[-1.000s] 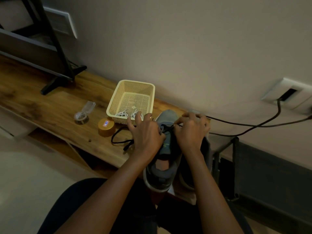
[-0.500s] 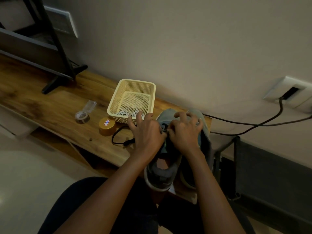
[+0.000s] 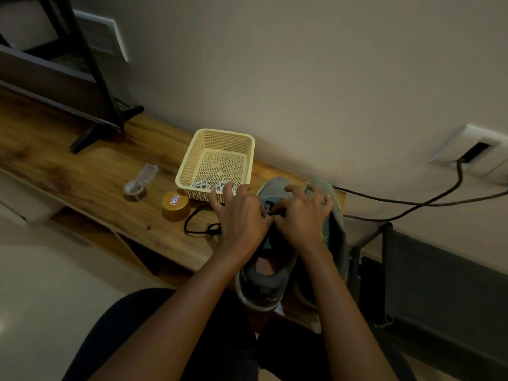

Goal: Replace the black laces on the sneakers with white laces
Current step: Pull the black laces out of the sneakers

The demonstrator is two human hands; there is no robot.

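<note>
Two grey sneakers stand side by side at the right end of the wooden shelf, toes toward the wall. My left hand (image 3: 242, 215) and my right hand (image 3: 301, 215) meet over the eyelets of the left sneaker (image 3: 265, 281), and their fingertips pinch its black lace (image 3: 270, 211) near the toe end. The right sneaker (image 3: 334, 235) is partly hidden under my right hand. A loose black lace (image 3: 196, 225) lies coiled on the wood to the left. White laces (image 3: 213, 185) lie in the cream basket (image 3: 187, 167).
A round gold tin (image 3: 176, 204) and a clear tape dispenser (image 3: 137, 185) sit left of the basket on the wooden shelf (image 3: 68, 171). A black stand (image 3: 101, 125) rises at the far left. Black cables (image 3: 412, 200) run from a wall socket (image 3: 472, 152) on the right.
My right hand has slid left from the lace's far side to meet my left hand over the eyelets. My left hand has stayed put.
</note>
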